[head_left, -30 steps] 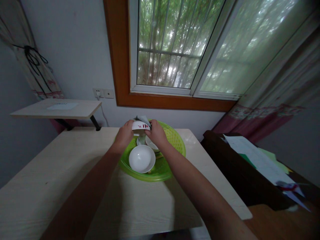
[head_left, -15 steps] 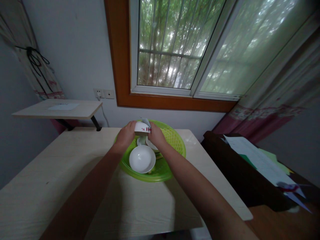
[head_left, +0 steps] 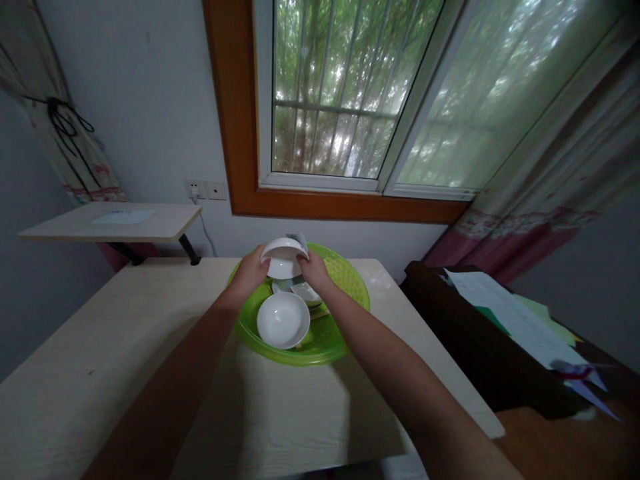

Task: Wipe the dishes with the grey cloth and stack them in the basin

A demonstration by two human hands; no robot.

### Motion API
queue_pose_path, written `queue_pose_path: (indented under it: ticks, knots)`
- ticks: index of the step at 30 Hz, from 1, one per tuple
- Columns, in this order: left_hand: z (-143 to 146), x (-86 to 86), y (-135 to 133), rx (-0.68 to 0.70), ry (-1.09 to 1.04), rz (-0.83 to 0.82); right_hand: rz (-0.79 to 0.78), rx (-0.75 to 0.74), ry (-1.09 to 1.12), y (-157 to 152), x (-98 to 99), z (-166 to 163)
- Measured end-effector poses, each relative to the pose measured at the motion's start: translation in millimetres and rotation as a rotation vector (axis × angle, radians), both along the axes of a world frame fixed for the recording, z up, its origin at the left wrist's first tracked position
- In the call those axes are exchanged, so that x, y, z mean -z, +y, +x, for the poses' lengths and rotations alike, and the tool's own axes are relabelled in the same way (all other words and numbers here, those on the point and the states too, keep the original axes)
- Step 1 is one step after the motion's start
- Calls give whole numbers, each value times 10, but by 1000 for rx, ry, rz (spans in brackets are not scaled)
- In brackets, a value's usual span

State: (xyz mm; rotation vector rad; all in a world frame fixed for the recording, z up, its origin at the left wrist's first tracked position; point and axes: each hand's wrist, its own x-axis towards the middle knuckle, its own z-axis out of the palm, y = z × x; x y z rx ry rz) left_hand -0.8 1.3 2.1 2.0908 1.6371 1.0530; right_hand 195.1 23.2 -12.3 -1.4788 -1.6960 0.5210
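Note:
My left hand [head_left: 249, 273] grips the left side of a white bowl [head_left: 285, 261], thumb on its rim. On the opposite side my right hand [head_left: 316, 272] is closed on the same bowl, with a greyish cloth [head_left: 299, 240] showing behind the rim. The bowl is tilted, its inside facing me, above a green plastic basket [head_left: 327, 350]. A second white bowl [head_left: 283, 321] sits upright in the basket's front. Behind it lie more white dishes [head_left: 306, 292], partly hidden, and a thin stick-like utensil [head_left: 320, 314].
The basket stands on a pale wooden table [head_left: 280, 413]. A small raised shelf [head_left: 170, 223] with a paper on it is at the left rear. To the right stands a dark piece of furniture [head_left: 440, 327] with papers [head_left: 505, 313]. A window is behind the table.
The held bowl has turned from showing its red-marked outside to showing its white inside. Both hands stay above the basket. The camera view has shifted slightly.

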Motion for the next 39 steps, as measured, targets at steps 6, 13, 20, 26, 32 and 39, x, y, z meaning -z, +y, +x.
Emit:
queue_pose_path:
  ticks: [6,13,20,26,32,39]
  knots:
    - [17,-60,-90,3,128,40,157,-74,-296,-177,-155,15]
    - [40,-102,-155,-23,246,71,166,-65,-466,-324,-287,-77]
    - [50,-72,-64,-90,103,42,2,74,-77,-73,-62,-1]
    - [35,-14,-24,-21,41,-92,-52,36,55,26,34,9]
    - [34,-40,-67,15,107,-6,64,-15,-182,-67,-26,13]
    - [56,-66,-122,-9,252,51,162,-67,-314,-189,-154,-3]
